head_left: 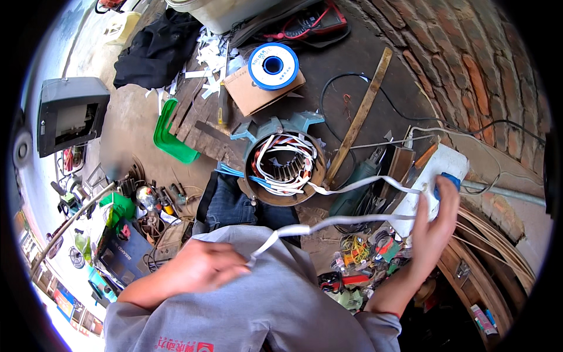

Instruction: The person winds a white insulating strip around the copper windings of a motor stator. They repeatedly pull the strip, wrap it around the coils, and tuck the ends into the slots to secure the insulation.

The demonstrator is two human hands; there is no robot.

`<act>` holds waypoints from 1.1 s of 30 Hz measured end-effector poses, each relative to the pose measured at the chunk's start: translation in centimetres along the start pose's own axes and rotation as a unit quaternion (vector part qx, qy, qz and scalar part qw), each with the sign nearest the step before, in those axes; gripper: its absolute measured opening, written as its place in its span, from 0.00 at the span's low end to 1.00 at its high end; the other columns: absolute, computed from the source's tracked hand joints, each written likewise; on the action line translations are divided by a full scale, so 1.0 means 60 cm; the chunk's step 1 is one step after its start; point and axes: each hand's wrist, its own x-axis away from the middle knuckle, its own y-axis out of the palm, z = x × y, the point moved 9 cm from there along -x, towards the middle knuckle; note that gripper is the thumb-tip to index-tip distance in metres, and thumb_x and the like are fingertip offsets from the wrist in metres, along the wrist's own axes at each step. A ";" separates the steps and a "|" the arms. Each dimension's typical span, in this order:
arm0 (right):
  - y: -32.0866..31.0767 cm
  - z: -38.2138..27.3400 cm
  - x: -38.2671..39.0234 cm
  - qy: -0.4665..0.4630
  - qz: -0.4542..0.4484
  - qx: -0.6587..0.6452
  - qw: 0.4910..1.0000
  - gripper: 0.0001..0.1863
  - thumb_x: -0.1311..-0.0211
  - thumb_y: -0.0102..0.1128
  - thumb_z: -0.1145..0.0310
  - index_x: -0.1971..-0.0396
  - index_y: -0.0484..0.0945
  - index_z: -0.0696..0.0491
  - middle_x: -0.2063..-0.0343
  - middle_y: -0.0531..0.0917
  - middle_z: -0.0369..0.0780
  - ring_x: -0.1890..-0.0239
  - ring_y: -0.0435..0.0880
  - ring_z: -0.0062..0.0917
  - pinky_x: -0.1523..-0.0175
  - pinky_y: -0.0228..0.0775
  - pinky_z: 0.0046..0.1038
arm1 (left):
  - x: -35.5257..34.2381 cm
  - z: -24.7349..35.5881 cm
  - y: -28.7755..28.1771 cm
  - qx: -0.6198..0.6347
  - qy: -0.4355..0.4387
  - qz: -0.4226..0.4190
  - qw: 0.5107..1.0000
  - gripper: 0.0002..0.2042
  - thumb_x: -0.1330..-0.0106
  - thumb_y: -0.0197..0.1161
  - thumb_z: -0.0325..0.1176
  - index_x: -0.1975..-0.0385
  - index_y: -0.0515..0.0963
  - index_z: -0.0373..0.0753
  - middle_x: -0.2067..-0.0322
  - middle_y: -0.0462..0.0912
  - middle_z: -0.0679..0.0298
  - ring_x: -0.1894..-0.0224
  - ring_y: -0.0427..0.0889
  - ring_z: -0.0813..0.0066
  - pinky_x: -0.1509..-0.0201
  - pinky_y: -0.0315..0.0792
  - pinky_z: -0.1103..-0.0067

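A rough brick wall (469,70) is filling the upper right of the frame, and a grey shirt (234,293) is covering the lower centre. The metal housing (318,167), round and open-topped, is standing at the centre, just above the person's lap; white-wrapped coils (264,155) are ringing its inside, and blue leads (234,171) are projecting at its left. A wooden strip (360,114) is slanting across the upper right of centre. A green plastic piece (162,132) is lying left of the housing, a white slab (448,158) is lying at right, and a cardboard box (240,97) is sitting at upper centre. The left hand (208,264), slightly blurred at lower left of centre, is pinching white tape (346,220) between closed fingers. The right hand (434,226), at centre right, is holding its thumb apart from its fingers, which are resting over a blue object (450,178) on the slab; whether they are gripping it cannot be told. A blue-rimmed spool (258,66) is resting on the box. The tape, narrowest of all, is showing two strands: one is running from the housing toward the right hand, the other is spanning the two hands.
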 end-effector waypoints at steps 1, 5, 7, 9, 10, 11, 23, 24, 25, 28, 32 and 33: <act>0.012 -0.056 0.016 0.031 -0.030 -0.158 0.987 0.23 0.47 0.68 0.73 0.50 0.77 0.62 0.49 0.79 0.51 0.46 0.78 0.45 0.38 0.66 0.39 | -0.023 0.027 0.018 -0.039 0.031 -0.016 0.999 0.06 0.37 0.68 0.36 0.68 0.82 0.42 0.72 0.83 0.65 0.73 0.84 0.66 0.72 0.78 0.72; 0.108 -0.272 0.098 -0.135 -0.381 -0.513 0.758 0.43 0.48 0.75 0.54 0.37 0.67 0.60 0.42 0.74 0.52 0.43 0.78 0.45 0.43 0.73 0.37 | -0.081 0.098 0.032 -0.022 0.107 0.015 0.994 0.05 0.36 0.66 0.35 0.68 0.81 0.42 0.77 0.77 0.66 0.75 0.82 0.69 0.76 0.76 0.72; 0.133 -0.258 0.121 -0.098 -0.453 -0.490 0.738 0.35 0.47 0.74 0.57 0.42 0.73 0.59 0.52 0.81 0.49 0.54 0.84 0.40 0.52 0.77 0.34 | -0.088 0.103 0.026 -0.050 0.125 0.055 0.989 0.05 0.36 0.67 0.34 0.68 0.81 0.41 0.77 0.76 0.66 0.76 0.82 0.69 0.77 0.75 0.73; 0.144 -0.234 0.128 -0.084 -0.494 -0.468 0.728 0.26 0.45 0.73 0.60 0.50 0.79 0.58 0.62 0.85 0.46 0.64 0.86 0.35 0.62 0.78 0.31 | -0.076 0.083 0.016 -0.050 0.104 0.056 0.992 0.06 0.37 0.68 0.34 0.68 0.81 0.40 0.78 0.76 0.66 0.77 0.81 0.69 0.77 0.74 0.73; 0.143 -0.212 0.122 -0.089 -0.504 -0.457 0.727 0.21 0.45 0.72 0.62 0.55 0.81 0.58 0.68 0.85 0.44 0.70 0.86 0.33 0.66 0.77 0.29 | -0.067 0.072 0.010 -0.047 0.090 0.059 0.993 0.06 0.38 0.69 0.33 0.68 0.81 0.40 0.78 0.76 0.66 0.78 0.80 0.69 0.77 0.74 0.73; 0.141 -0.193 0.118 -0.088 -0.510 -0.447 0.730 0.16 0.44 0.72 0.64 0.60 0.84 0.57 0.73 0.86 0.42 0.75 0.86 0.31 0.71 0.76 0.28 | -0.063 0.065 -0.002 -0.034 0.082 0.071 0.993 0.06 0.39 0.70 0.33 0.68 0.81 0.40 0.78 0.75 0.65 0.80 0.79 0.69 0.77 0.74 0.74; 0.113 -0.173 0.036 -0.092 -0.312 -0.296 0.898 0.17 0.53 0.75 0.69 0.62 0.85 0.57 0.68 0.84 0.44 0.68 0.85 0.31 0.65 0.76 0.30 | -0.108 0.050 -0.007 0.005 0.129 0.078 0.988 0.08 0.42 0.71 0.32 0.72 0.79 0.38 0.78 0.74 0.65 0.78 0.77 0.68 0.74 0.72 0.74; 0.117 -0.196 0.037 -0.073 -0.330 -0.347 0.875 0.18 0.52 0.75 0.68 0.60 0.84 0.57 0.68 0.84 0.43 0.69 0.85 0.31 0.64 0.76 0.29 | -0.113 0.058 -0.003 0.007 0.147 0.065 0.987 0.08 0.43 0.72 0.32 0.72 0.79 0.38 0.78 0.74 0.65 0.78 0.76 0.68 0.74 0.72 0.74; 0.123 -0.219 0.037 -0.052 -0.345 -0.394 0.850 0.18 0.51 0.75 0.68 0.59 0.84 0.57 0.68 0.83 0.42 0.69 0.84 0.31 0.64 0.76 0.29 | -0.113 0.057 -0.005 0.009 0.148 0.071 0.986 0.08 0.43 0.72 0.32 0.72 0.79 0.39 0.78 0.74 0.65 0.76 0.77 0.68 0.72 0.72 0.74; 0.158 -0.229 0.090 0.054 -0.464 -0.483 0.741 0.16 0.45 0.73 0.67 0.57 0.83 0.53 0.70 0.81 0.38 0.73 0.81 0.31 0.67 0.73 0.28 | -0.114 0.055 -0.011 0.011 0.150 0.089 0.985 0.08 0.44 0.73 0.34 0.72 0.80 0.41 0.77 0.74 0.66 0.73 0.77 0.68 0.65 0.73 0.73; 0.173 -0.212 0.110 0.062 -0.505 -0.464 0.725 0.09 0.43 0.71 0.70 0.63 0.83 0.55 0.76 0.77 0.36 0.76 0.78 0.23 0.71 0.68 0.25 | -0.098 0.043 -0.023 -0.036 0.165 0.119 0.979 0.09 0.47 0.74 0.36 0.73 0.82 0.42 0.76 0.75 0.69 0.70 0.76 0.69 0.59 0.72 0.73; 0.175 -0.205 0.106 0.077 -0.513 -0.459 0.721 0.08 0.43 0.70 0.70 0.65 0.83 0.55 0.76 0.77 0.36 0.77 0.78 0.22 0.71 0.68 0.24 | -0.093 0.044 -0.026 -0.046 0.172 0.128 0.976 0.09 0.48 0.75 0.36 0.73 0.82 0.42 0.75 0.75 0.69 0.70 0.76 0.69 0.59 0.71 0.74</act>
